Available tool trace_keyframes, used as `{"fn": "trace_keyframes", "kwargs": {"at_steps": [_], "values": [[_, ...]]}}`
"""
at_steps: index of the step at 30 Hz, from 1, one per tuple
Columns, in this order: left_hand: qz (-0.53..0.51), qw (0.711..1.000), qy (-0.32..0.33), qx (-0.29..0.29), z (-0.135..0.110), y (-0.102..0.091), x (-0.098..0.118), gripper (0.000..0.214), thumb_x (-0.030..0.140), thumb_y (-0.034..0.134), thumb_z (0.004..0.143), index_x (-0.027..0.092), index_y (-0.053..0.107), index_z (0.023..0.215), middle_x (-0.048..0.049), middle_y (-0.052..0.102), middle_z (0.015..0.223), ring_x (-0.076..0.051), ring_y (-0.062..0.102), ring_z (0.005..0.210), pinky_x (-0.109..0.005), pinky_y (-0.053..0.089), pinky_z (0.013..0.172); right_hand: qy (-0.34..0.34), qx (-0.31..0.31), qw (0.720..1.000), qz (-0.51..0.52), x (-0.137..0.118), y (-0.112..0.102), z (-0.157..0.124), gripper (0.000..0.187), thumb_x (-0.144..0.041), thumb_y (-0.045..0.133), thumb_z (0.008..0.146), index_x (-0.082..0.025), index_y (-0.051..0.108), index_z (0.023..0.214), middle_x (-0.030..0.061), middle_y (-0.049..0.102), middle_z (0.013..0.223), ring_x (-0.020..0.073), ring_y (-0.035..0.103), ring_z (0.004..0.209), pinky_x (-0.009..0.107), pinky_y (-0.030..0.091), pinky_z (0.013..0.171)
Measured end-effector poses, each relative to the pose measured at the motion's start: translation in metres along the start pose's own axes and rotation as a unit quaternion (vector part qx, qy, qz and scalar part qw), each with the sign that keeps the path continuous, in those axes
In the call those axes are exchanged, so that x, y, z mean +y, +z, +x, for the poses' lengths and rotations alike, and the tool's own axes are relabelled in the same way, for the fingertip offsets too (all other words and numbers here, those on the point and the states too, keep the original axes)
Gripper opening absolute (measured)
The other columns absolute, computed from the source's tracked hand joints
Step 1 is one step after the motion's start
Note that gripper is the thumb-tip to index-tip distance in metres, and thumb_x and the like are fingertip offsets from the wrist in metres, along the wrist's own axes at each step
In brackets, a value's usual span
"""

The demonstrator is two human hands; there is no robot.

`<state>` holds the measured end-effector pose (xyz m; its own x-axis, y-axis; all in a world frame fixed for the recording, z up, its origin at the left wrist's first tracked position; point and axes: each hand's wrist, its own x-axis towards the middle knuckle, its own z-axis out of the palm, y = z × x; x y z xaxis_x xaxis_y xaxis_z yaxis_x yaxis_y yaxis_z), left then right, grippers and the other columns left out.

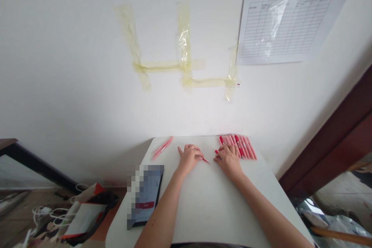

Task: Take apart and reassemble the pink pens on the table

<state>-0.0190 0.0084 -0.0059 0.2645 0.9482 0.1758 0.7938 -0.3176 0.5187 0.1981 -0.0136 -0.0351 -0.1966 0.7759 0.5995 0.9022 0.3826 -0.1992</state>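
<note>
Far left, off the table [209, 209]: bags and cables on the floor. Phone [145, 195] lies at the near-left table edge. Two loose pens [162, 148] lie side by side at the far-left corner, well apart from the hands.

Left hand [189, 158]: fingers curled, pinching a thin red stick [205, 160]. Only its tip shows, poking out toward the right hand and low over the table.

Right hand [229, 159]: curled, knuckles up, with its far side touching the pen row [238, 146]. A small red bit [216, 152] sits at its fingertips; can't tell whether it's pinched or just touched.

The pen row is pink and red, packed parallel at the far-right corner against the wall.

Handling, my read:
- The stick is very light, thin and bendy, and likely to roll or flick away.
- Hold it close to the working end between thumb and index, not at the far end.
- The pens are light, stiff, smooth plastic that rolls easily. Take one mid-barrel and lift it straight out so the neighbours stay put.

On the wall above are tape strips [184, 46] and a printed sheet [285, 23].
</note>
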Motion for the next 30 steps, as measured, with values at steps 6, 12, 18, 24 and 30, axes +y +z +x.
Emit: {"fn": "trace_keyframes", "kwargs": {"at_steps": [6, 12, 18, 24, 30], "values": [[0.029, 1.0, -0.003, -0.002, 0.0, 0.0, 0.002, 0.01, 0.026, 0.067, 0.083, 0.034, 0.074, 0.082, 0.0011, 0.064, 0.116, -0.024, 0.042, 0.123, -0.073, -0.005, 0.109, -0.001, 0.015, 1.0, 0.02, 0.0, -0.001, 0.0, 0.01, -0.035, 0.065, 0.085, -0.026, 0.069, 0.087, 0.0055, 0.062, 0.105, 0.0278, 0.046, 0.113, 0.054, 0.033, 0.104], [0.013, 1.0, 0.003, -0.001, 0.0, 0.003, 0.002, 0.013, 0.021, 0.064, 0.084, 0.031, 0.072, 0.081, 0.0006, 0.065, 0.114, -0.024, 0.043, 0.122, -0.076, -0.004, 0.107, -0.042, 0.002, 0.997, 0.071, -0.006, -0.007, -0.002, 0.014, -0.039, 0.065, 0.086, -0.028, 0.07, 0.092, 0.0056, 0.06, 0.111, 0.0275, 0.044, 0.115, 0.048, 0.038, 0.1], [0.002, 1.0, 0.002, -0.001, 0.0, 0.005, 0.004, 0.013, 0.021, 0.062, 0.085, 0.03, 0.071, 0.081, 0.0, 0.065, 0.113, -0.024, 0.043, 0.122, -0.075, -0.004, 0.107, -0.064, -0.001, 0.996, 0.059, -0.009, -0.006, -0.002, 0.007, -0.035, 0.067, 0.084, -0.029, 0.071, 0.086, 0.0046, 0.06, 0.109, 0.0279, 0.043, 0.118, 0.053, 0.032, 0.106], [0.001, 1.0, 0.007, -0.001, -0.001, 0.005, 0.004, 0.012, 0.023, 0.063, 0.085, 0.032, 0.072, 0.083, 0.0007, 0.065, 0.114, -0.024, 0.043, 0.122, -0.076, -0.004, 0.107, -0.077, -0.005, 0.996, 0.049, -0.009, -0.005, -0.003, 0.008, -0.029, 0.063, 0.087, -0.028, 0.07, 0.084, 0.0043, 0.061, 0.109, 0.0272, 0.043, 0.118, 0.056, 0.03, 0.108], [0.035, 0.999, -0.013, -0.018, 0.001, -0.004, -0.001, 0.016, 0.03, 0.069, 0.082, 0.035, 0.071, 0.097, -0.001, 0.063, 0.118, -0.025, 0.041, 0.125, -0.073, -0.005, 0.109, -0.061, 0.004, 0.997, 0.054, -0.004, -0.011, -0.001, 0.008, -0.026, 0.062, 0.084, -0.027, 0.069, 0.082, 0.005, 0.06, 0.109, 0.0274, 0.044, 0.117, 0.054, 0.032, 0.107]]}}
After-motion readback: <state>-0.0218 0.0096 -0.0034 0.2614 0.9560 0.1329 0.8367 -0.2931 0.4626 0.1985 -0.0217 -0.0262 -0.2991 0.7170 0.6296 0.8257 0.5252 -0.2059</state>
